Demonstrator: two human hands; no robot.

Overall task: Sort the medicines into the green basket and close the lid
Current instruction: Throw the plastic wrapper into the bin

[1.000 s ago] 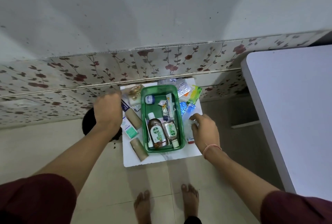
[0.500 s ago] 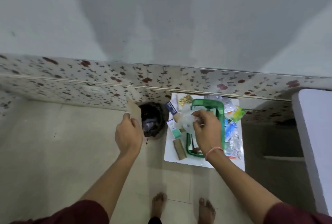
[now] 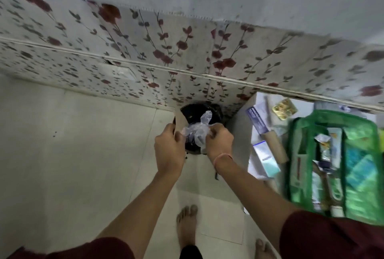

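Writing on boxes blurs unreadable; left hand [image 3: 169,148] pinches card [image 3: 180,122], right hand [image 3: 219,141] clutches crumpled plastic [image 3: 197,129].

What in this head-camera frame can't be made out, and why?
- Green basket: its right side is cut off by the frame edge and motion-blurred; the labels inside are unreadable.
- Black bin: its inside is hidden by the left hand, the right hand and the clear plastic wrapper.
- Beige card in the left hand: blank face, nature unclear.
- Basket lid: not seen.
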